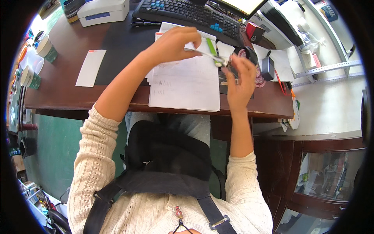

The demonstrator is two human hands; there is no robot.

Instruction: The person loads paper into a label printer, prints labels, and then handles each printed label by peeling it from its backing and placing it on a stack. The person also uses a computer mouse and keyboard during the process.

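Observation:
My left hand (179, 44) is raised over a stack of white papers (185, 90), its thumb and index finger pinching one end of a thin, blurred, light-coloured item (210, 55). At the item's other end is my right hand (241, 77), thumb and fingers bent around it; motion blur hides whether they grip it. What the item is cannot be told. Below and behind it lies a bright green tool or pen-like object (211, 46) on the papers. The top sheet bears faint handwriting. A white card (91, 68) with a small red mark lies apart at the left.
A black keyboard (190, 17) and a black pen (145, 24) lie beyond the papers. A white box (102, 13) stands at the back left, paper cups (46, 49) at the left edge. A small black box (268, 68) with a red cable is at the right, near a metal shelf.

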